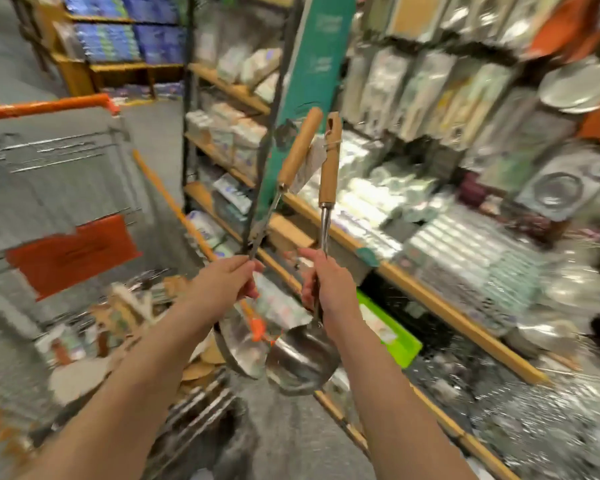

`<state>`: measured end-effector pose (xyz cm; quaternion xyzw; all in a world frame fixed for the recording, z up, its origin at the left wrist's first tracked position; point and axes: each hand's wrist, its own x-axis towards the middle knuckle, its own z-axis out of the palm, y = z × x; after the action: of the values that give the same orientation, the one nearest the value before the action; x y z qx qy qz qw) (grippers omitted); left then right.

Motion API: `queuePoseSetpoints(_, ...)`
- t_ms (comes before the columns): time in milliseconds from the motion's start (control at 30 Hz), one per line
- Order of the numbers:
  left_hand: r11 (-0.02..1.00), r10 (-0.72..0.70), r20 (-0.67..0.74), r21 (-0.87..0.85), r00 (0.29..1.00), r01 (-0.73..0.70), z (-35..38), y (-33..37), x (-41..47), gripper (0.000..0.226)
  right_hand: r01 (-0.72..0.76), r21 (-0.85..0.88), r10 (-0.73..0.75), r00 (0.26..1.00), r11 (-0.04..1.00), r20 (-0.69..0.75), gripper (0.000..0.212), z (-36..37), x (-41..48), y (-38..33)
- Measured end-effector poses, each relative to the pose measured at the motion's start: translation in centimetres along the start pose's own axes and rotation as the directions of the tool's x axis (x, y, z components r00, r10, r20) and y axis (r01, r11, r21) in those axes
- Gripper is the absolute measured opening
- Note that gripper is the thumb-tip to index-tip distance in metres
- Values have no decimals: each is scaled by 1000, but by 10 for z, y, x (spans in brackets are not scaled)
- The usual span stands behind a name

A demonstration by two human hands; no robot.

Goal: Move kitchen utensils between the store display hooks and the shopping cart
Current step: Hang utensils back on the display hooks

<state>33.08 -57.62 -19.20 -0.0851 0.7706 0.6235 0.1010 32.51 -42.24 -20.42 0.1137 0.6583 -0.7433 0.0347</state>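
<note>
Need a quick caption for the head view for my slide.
Left hand holds the left ladle, right hand the right ladle, wooden handles up, beside the cart.

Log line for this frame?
left hand grips left wooden-handled steel ladle | right hand grips right wooden-handled steel ladle | both handles up | orange-handled wire shopping cart left

No legible text, teal banner (310, 64) lettering blurred, orange panel (73, 254) on shopping cart (49, 107) smeared

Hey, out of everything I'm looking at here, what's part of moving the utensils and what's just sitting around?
In the job: left hand, left ladle, right hand, right ladle, shopping cart.
Just lying about: green tray, metal plates, blue packs, teal sign.
</note>
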Motion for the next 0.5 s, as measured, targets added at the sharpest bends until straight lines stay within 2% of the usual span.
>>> queuePoseSetpoints(100, 995, 84, 61, -50, 995, -81, 91, 22, -35, 29, 71, -56, -75, 994, 996, -79, 29, -93, -45, -31)
queuePoseSetpoints(267, 973, 232, 302, -61, 925, -224, 236, 67, -106, 24, 142, -167, -189, 929, 976, -317, 28, -240, -127, -67)
queuePoseSetpoints(433, 968, 249, 509, -114, 824, -223, 341, 106, -139, 17, 216, -146, -260, 786, 965, -561, 28, -333, -171, -87)
queuePoseSetpoints(500, 968, 249, 589, -128, 768, -216, 374, 123, -141, 17, 227, -271, -348, 727, 936, -592, 24, -359, -176, -94)
